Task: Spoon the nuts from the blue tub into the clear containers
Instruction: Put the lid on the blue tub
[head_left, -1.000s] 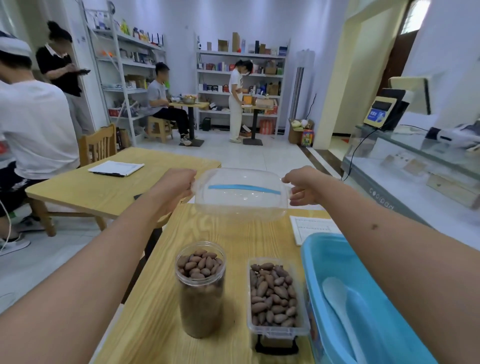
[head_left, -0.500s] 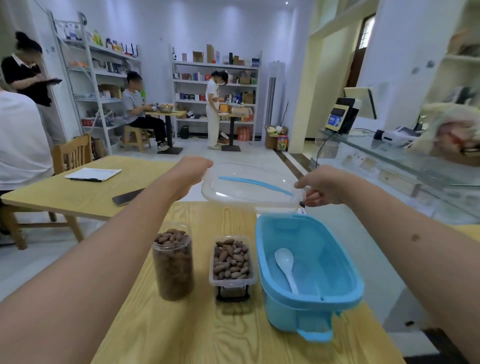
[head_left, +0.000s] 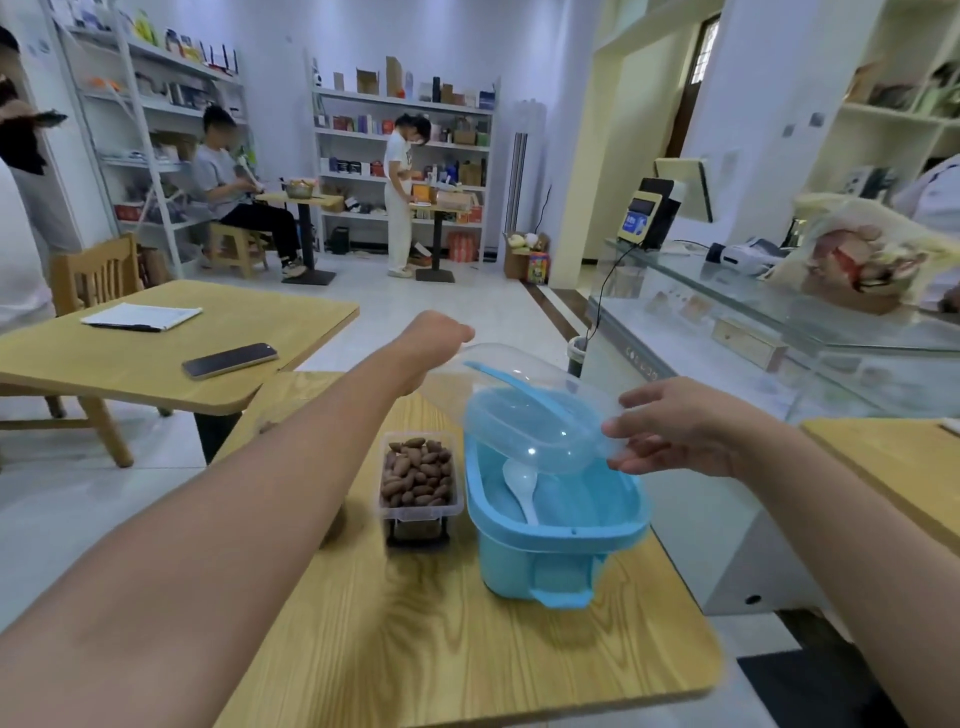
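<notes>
A: Where does the clear lid (head_left: 524, 410) sit against the blue tub (head_left: 558, 525)?

B: Above it, tilted — the far left end is high, the near right end dips toward the tub's far right rim. Its long axis runs from far left to near right, roughly across the tub's far end, and the tub's own long axis runs near to far.

A: And the hands?

B: The left hand (head_left: 434, 340) is at the lid's far left end, fingers curled; it looks to be grasping the edge, though the fingertips are hidden behind the knuckles. The right hand (head_left: 675, 428) takes the near right end, thumb and fingers pinching the rim loosely.

A: Which hand is nearer the tub?

B: The right one — it hovers just over the tub's right rim. The left is farther off, beyond the tub.

A: What is inside?

B: A white spoon (head_left: 521, 486) lying against the tub's floor, handle toward the near side; I see no nuts left in there. The rectangular clear container (head_left: 418, 475) stands just left of the tub, full of nuts. The left forearm would hide any other container.

A: So the next move?

B: My guess — lower the lid squarely, so the high left end has to come down and in toward the rim
</notes>
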